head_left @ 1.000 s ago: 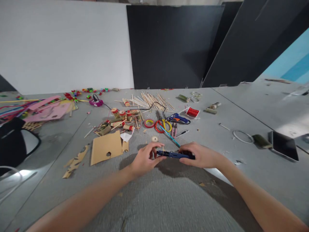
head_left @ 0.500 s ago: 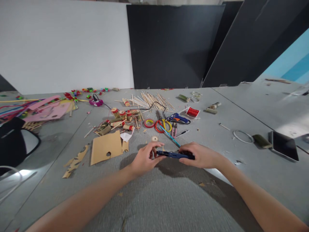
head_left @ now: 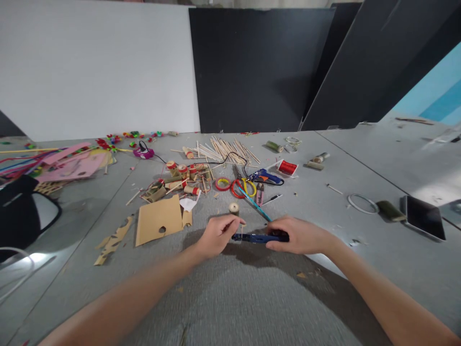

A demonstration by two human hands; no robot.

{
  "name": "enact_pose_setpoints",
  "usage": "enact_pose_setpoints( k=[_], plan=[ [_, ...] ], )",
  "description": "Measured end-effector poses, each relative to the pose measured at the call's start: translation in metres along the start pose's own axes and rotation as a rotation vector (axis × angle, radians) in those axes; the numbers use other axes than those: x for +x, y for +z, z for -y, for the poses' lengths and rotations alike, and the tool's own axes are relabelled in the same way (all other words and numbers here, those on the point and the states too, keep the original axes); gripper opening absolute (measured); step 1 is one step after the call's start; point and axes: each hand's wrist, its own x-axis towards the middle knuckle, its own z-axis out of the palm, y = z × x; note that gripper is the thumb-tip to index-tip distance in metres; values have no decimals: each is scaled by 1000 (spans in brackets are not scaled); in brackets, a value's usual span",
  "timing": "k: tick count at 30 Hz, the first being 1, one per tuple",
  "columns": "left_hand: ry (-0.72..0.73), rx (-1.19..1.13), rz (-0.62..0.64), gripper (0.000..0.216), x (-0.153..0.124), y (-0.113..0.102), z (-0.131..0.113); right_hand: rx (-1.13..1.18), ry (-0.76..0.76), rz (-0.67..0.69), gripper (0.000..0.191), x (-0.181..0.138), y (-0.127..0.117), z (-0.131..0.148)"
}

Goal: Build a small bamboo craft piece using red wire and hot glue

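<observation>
Crosswise lies the dark blue tool (head_left: 258, 238), its tip beside the left hand (head_left: 215, 236)

Held over the grey surface (head_left: 230, 298), the tool runs from side to side across the view, its long axis nearly level. The right hand (head_left: 301, 235) is wrapped around its right end, fingers over the top and thumb along the near side, so that much of that end is covered. The narrow end points left, just beside the fingertips of the other hand.

At that narrow end a thin pale stick (head_left: 242, 232) stands nearly upright, crossing the tool's line at about a right angle. Of the two hands, the left is clearly the nearer to the stick, which lies just at the right of its fingertips. Thumb and forefinger there are drawn close together, but at this size I cannot tell whether they pinch the stick or only rest beside it.

A short bamboo piece (head_left: 234, 209) stands upright just beyond the left hand, and a blue rod (head_left: 256, 205) slants down toward the right. The cardboard sheet (head_left: 154, 216) lies farther left.
</observation>
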Motion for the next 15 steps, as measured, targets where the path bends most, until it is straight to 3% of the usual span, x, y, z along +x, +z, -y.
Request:
enact_pose_setpoints(
  k=[8, 15],
  plan=[
    [-86, -215, 116, 34, 4, -2, 2, -32, -13, 5, 48, 0, 2, 1],
    [-153, -350, 127, 39, 6, -3, 5, -99, -24, 19, 49, 1, 2, 7]
  ],
)
